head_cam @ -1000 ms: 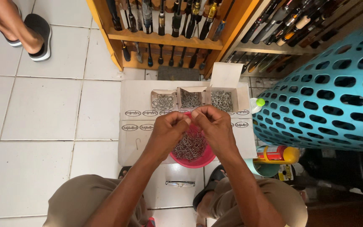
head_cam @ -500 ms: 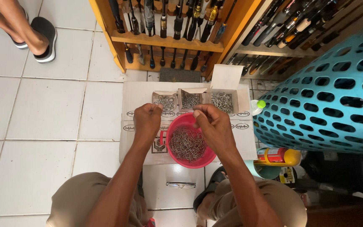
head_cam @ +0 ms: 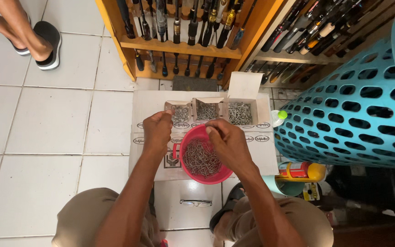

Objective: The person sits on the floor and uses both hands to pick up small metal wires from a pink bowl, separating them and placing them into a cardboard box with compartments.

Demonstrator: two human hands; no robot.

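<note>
White floor tiles are carrying a flattened cardboard sheet [head_cam: 152, 103], with a wooden rack of fishing rods [head_cam: 179, 32] standing past its far edge and a turquoise perforated basket [head_cam: 357, 110] crowding its right edge. Three small open cardboard boxes [head_cam: 206, 111] of metal hooks are sitting in a row along the sheet's far edge; a red plastic bowl [head_cam: 216, 176] heaped with more hooks is sitting at the sheet's near-middle. Left hand [head_cam: 157, 131] is reaching to the leftmost box [head_cam: 179, 114], fingers pinched together, apparently on a hook or two, though too small to confirm. Right hand [head_cam: 227, 142] is hovering over the bowl's far rim, fingers curled closed; contents not discernible. Judgement: sorting step in progress, hooks going from bowl into boxes by type. Next move is calling for a clean release over the correct box, without snagging fingers.
</note>
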